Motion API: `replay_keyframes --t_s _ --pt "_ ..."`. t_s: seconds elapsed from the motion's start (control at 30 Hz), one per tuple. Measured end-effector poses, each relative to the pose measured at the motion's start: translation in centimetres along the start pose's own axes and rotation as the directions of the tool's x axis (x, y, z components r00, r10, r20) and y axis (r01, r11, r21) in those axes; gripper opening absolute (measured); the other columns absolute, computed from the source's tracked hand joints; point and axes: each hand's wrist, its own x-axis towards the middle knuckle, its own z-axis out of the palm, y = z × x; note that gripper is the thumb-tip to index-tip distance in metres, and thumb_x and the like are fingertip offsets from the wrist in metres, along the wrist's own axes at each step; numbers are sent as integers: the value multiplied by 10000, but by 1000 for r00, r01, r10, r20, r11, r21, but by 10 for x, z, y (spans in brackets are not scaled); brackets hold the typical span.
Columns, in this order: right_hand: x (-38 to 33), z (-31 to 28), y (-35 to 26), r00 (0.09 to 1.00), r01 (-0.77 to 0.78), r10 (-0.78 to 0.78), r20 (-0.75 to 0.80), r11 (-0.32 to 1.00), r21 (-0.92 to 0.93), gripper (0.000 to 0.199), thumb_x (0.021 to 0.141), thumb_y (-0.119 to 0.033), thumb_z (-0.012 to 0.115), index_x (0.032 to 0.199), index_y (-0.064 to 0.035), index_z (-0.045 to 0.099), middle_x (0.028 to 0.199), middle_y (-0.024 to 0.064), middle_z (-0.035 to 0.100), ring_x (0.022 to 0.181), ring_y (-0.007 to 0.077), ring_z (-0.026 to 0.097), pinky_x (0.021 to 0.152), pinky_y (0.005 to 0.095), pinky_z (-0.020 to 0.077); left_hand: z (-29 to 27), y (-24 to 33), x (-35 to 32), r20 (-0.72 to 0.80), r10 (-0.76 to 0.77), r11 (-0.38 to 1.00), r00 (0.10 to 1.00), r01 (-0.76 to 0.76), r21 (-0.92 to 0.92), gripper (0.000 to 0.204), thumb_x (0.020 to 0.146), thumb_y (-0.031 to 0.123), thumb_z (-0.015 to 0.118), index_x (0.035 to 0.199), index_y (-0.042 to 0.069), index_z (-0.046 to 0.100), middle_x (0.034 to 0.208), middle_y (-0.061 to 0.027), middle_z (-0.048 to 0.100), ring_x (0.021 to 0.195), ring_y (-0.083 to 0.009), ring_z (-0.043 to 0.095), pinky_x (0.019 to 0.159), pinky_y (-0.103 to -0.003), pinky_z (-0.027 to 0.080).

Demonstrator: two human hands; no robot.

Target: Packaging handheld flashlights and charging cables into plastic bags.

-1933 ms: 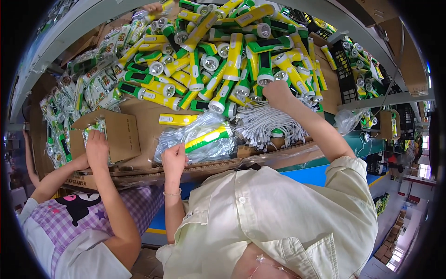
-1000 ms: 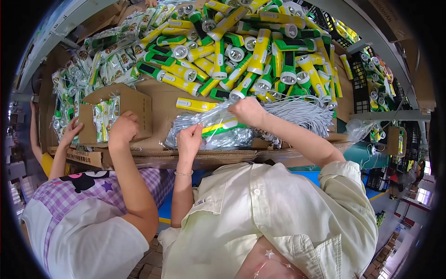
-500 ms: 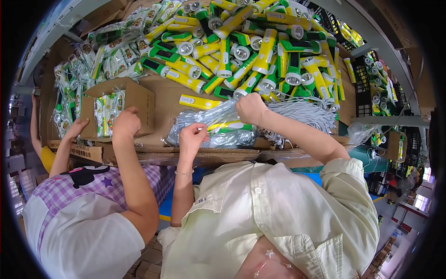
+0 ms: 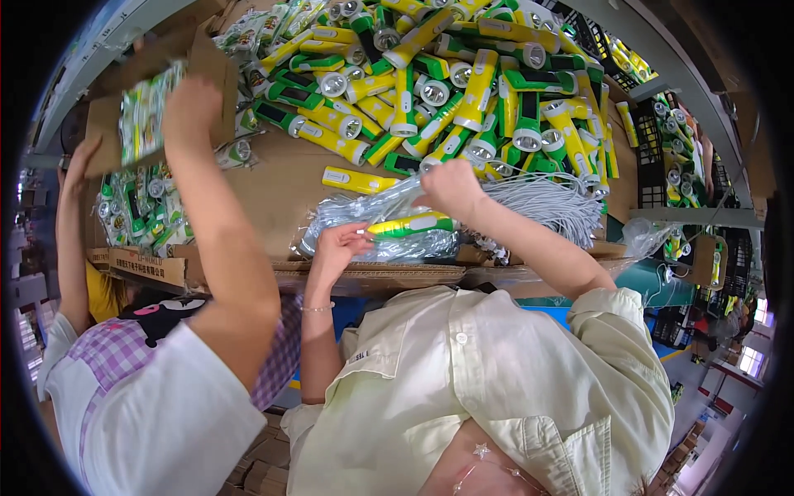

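Note:
My left hand point(image 4: 337, 250) is closed in a pinch, a small white bit showing at its fingertips. Right beside those fingertips is the tail of a yellow-green flashlight point(image 4: 411, 225), which lies among clear plastic bags point(image 4: 405, 248). My right hand point(image 4: 453, 192) is curled closed above the bags, where clear plastic reaches up to its fingers; what it grips is hidden. Just right of it lies a bundle of white cords point(image 4: 550, 213). Beyond my hands is a big heap of yellow and green flashlights point(image 4: 475, 91), with a single yellow flashlight point(image 4: 357, 179) lying closer.
At my left, a co-worker's hands point(image 4: 192, 107) hold up an open cardboard box point(image 4: 217, 78) of bagged flashlights. More bagged flashlights point(image 4: 136, 211) lie below it. A cardboard rim point(image 4: 364, 275) runs along the front. Black crates point(image 4: 651, 157) and a grey metal frame point(image 4: 711, 217) stand right.
The co-worker has lifted the box up and away to the far left. My left hand has shifted slightly left and down; my right hand has barely moved.

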Motion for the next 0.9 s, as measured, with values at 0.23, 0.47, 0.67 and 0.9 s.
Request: replay_keyframes --t_s 0.23,0.47,0.67,0.9 --pt "33 21 -44 881 343 -153 -448 858 381 287 687 -345 735 787 -103 617 805 31 613 833 207 612 752 382 484 9 10 8 -201 39 970 979 11 241 99 853 9 591 922 -38 645 787 -76 671 636 -129 647 558 -235 530" --pt "41 24 -34 922 334 -206 -328 851 405 175 704 -216 730 817 -146 616 901 1 609 1024 186 563 1050 602 259 -10 8 6 -240 254 955 937 -203 218 22 850 24 618 855 3 620 731 -19 627 632 -76 585 586 -211 488" --pt "24 19 42 976 113 -25 -216 907 405 134 761 -175 697 859 -147 611 957 -38 637 1076 199 554 1056 595 242 -72 32 11 -520 337 941 785 -280 188 94 875 107 627 833 60 557 774 2 585 697 -80 587 622 -213 465" --pt "23 15 4 932 106 115 -345 821 561 431 675 -300 772 1009 -87 603 988 56 636 884 272 599 744 377 482 -164 95 103 -812 238 916 533 -401 5 160 884 155 609 954 67 495 851 -11 579 875 -164 624 598 -260 496"
